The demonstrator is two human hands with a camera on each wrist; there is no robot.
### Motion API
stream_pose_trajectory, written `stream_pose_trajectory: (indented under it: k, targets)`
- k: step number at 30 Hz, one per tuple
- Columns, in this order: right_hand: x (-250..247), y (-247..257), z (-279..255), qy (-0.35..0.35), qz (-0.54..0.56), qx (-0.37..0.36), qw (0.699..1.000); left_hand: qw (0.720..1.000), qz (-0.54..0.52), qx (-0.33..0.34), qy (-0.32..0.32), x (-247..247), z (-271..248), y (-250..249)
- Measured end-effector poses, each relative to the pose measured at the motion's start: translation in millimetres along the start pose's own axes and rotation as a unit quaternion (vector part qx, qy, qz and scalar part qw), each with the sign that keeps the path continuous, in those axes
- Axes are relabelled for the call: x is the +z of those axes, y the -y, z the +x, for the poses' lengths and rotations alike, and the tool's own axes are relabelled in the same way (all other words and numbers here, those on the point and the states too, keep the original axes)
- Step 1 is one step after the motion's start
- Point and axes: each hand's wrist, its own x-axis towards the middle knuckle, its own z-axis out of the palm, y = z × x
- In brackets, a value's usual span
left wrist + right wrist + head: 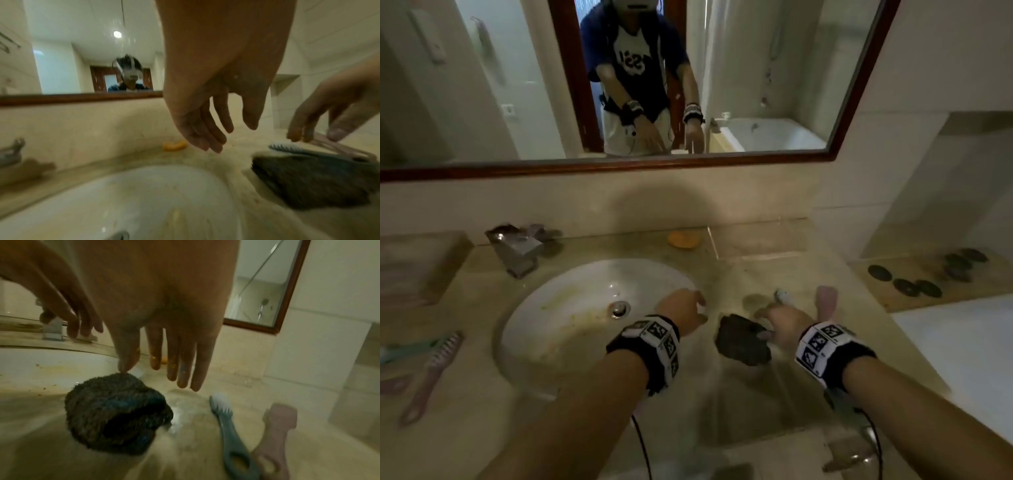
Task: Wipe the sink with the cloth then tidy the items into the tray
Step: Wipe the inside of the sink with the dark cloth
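My right hand (779,323) hovers with slack, straight fingers, holding nothing, thumb tip just touching the dark, fuzzy, crumpled cloth (743,343) on the beige marble tabletop beside the stained white oval sink (571,329). My left hand (681,310) hangs empty over the sink's right rim, farther from the cloth.

Beige stone counter (763,246) around a white sink (571,308); on it a dark cloth (743,342), grey toothbrush (228,426), pink comb (431,373), orange soap (683,239), tap (517,246)
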Motion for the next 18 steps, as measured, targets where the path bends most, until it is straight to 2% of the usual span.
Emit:
stream_pose_trajectory:
  k: [3, 6, 10, 13, 16, 18]
  targets:
    - [13.3, -7.5, 17.3, 0.025, 0.068, 0.018, 0.997, 0.998, -0.007, -0.032, 0.056, 28.0, 13.3, -3.3]
    - [24.6, -5.4, 32.3, 0.027, 0.062, 0.004, 0.998, 0.994, -0.021, -0.052, 0.094, 47.6, 23.4, -4.4]
    - [28.3, -2.8, 43.6, 0.05, 0.057, -0.003, 0.997, 0.993, -0.028, -0.049, 0.106, 57.7, 29.0, -4.8]
    - [22.9, -3.0, 50.0, 0.07, 0.151, -0.007, 0.986, 0.991, -0.058, -0.047, 0.11, 56.1, 29.6, -4.0]
    - [11.2, -1.5, 54.6, 0.066, 0.225, -0.037, 0.971, 0.976, -0.166, -0.074, 0.116, 49.0, 33.9, 4.3]
    - [0.4, 2.4, 55.4, 0.059, 0.302, -0.057, 0.95, 0.937, -0.3, -0.118, 0.133, 42.0, 36.3, 12.8]
